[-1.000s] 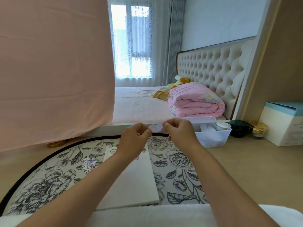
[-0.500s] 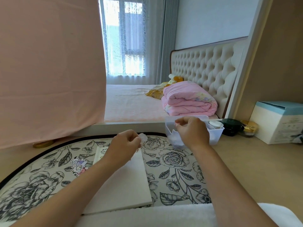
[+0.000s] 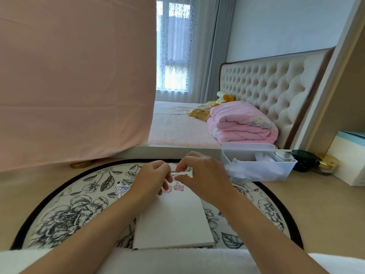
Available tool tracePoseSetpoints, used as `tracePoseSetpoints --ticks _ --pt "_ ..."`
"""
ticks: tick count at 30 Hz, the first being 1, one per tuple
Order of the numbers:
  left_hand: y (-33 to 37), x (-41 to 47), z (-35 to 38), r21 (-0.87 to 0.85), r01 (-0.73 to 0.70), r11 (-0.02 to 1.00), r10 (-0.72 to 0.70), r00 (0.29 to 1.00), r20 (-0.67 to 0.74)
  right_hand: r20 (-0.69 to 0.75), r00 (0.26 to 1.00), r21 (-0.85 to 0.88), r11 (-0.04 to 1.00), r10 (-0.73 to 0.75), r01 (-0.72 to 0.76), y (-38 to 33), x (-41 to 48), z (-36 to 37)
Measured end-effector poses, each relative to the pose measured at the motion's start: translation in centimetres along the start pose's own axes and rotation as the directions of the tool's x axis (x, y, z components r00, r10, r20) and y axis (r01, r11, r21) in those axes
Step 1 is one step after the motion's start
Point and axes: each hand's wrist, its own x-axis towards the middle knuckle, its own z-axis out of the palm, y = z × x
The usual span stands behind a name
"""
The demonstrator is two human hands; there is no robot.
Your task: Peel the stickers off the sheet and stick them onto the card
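Note:
A white card (image 3: 173, 220) lies on the round floral mat (image 3: 65, 212) in front of me. Two pink stickers (image 3: 177, 187) are stuck near its far end. My left hand (image 3: 152, 180) and my right hand (image 3: 203, 178) meet over that far end. Both pinch a small sticker (image 3: 175, 176) between fingertips, low over the card. Most of the sticker is hidden by my fingers. A purple sticker piece (image 3: 121, 189) lies on the mat left of the card.
A clear plastic bin (image 3: 256, 167) with white scraps stands right of the mat. Beyond it are a dark jar (image 3: 304, 160), a gold-lidded jar (image 3: 325, 164) and a white box (image 3: 349, 159). A pink cloth (image 3: 75, 80) hangs at the left.
My hands were raised with a small white piece between them. The right hand then reached to the bin and came back. Both hands are now down at the card's far end.

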Motion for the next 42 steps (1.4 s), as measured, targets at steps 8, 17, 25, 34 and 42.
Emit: tracePoseSetpoints --ticks 8,17,25,34,42 --pt "0.2 -0.2 -0.3 -0.102 0.051 0.993 -0.043 0.996 0.082 -0.111 0.994 0.051 0.998 0.025 -0.02 0.4 -0.2 1.2" --pt "0.1 -0.2 -0.8 -0.051 -0.021 0.998 0.024 0.998 0.056 0.475 0.781 0.638 0.453 0.405 -0.623 0.5 0.0 -0.1" --pt "-0.3 -0.1 -0.5 0.009 -0.083 0.997 0.082 0.994 0.068 0.556 0.726 0.662 0.314 0.403 -0.681 1.0 0.0 -0.1" --pt "-0.8 0.5 -0.4 0.097 -0.171 0.981 0.165 0.984 0.068 0.307 0.837 0.618 0.574 0.453 -0.537 1.1 0.3 -0.5" --pt "-1.2 0.8 -0.2 0.139 -0.229 0.963 0.216 0.971 0.102 0.317 0.845 0.582 0.615 0.431 -0.532 1.5 0.2 -0.7"
